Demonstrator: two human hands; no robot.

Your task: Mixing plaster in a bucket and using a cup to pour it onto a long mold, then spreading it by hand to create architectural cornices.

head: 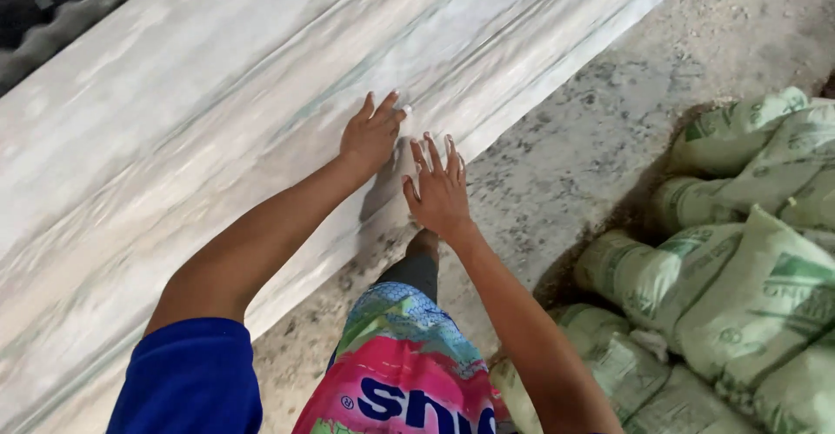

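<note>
A: Head view. What are the hands on?

B: Both on the marble slab (217,112). Big pale slab, white-grey with greenish veins, running diagonally from near left to far right. It fills most of the left and far part of the scene.

A: Left hand (372,134)?

B: Flat on the slab face near its right edge, fingers spread, palm down. Released, not gripping anything.

A: Right hand (437,192)?

B: Just beside the left, slightly nearer and to the right. Fingers splayed, open, sitting at the slab's edge. Fingertips look to touch the stone; can't tell if the palm is pressing or hovering. Not clenched, holds nothing.

A: Hands touching each other?

B: No, small gap between them, close together.

A: Is the slab flat or tilted?

B: Can't tell from this angle. Its long right edge meets the concrete floor (600,130), which is rough, grey and gritty.

A: What else?

B: Stack of green-and-white woven sacks (739,295) at right, near to mid, lying on the floor, well apart from the hands. Dark corrugated sheet (61,3) at far left, behind the slab.

A: The person?

B: Blue sleeve (191,382) on the left arm, colourful patterned shorts (400,373) at the near bottom, one leg visible below the right hand.
</note>
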